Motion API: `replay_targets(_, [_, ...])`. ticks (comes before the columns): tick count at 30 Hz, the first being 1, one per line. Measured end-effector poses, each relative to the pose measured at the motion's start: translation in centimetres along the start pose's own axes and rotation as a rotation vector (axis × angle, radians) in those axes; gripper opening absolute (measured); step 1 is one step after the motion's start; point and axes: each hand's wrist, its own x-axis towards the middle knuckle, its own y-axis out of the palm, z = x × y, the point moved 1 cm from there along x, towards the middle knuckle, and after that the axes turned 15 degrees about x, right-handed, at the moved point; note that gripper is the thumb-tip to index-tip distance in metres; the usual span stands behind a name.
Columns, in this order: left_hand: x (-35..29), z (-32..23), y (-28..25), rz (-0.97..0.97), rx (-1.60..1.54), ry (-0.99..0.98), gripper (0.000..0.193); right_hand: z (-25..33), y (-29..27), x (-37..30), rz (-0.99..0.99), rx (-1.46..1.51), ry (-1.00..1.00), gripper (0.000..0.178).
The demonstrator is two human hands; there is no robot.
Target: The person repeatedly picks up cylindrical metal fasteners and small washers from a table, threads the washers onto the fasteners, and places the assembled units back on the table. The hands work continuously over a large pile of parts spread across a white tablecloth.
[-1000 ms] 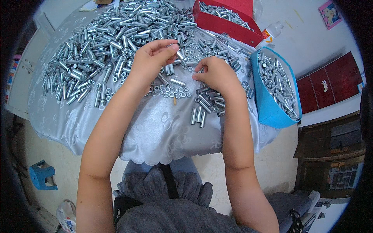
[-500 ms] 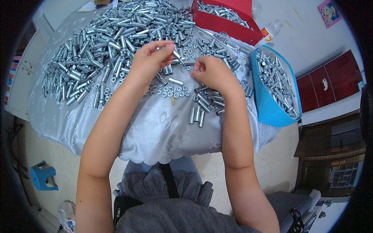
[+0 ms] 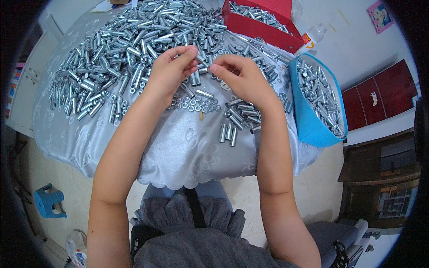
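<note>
Both hands sit a bit higher vs 1 s ago: left hand [image 3: 172,71] pinches a metal sleeve [image 3: 202,69], right hand [image 3: 241,78] fingertips meet it mid-table [image 3: 187,147], above the washers [image 3: 196,105].

A short silvery metal sleeve [image 3: 202,68] is pinched between the fingertips of the left hand [image 3: 170,71] and the right hand [image 3: 243,78], lying roughly level above the middle of the table. It is a plain, shiny cylinder, mostly hidden by the fingers. Just under it, toward the table's near edge, lies a loose cluster of small metal washers [image 3: 196,105].
</note>
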Motion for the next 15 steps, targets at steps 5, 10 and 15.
replay_targets(5, [0.42,0.33,-0.3,0.008,-0.061,-0.014,0.021,0.04,0.01,0.08,-0.016,0.009,-0.029,0.018])
replay_targets(10, [0.29,0.18,-0.22,0.027,-0.08,-0.019,0.019,0.05,0.16,0.08,-0.042,0.004,-0.04,0.018])
replay_targets(15, [0.33,0.29,-0.32,0.08,-0.101,-0.058,0.016,-0.14,0.1,0.21,-0.057,-0.001,-0.052,0.018])
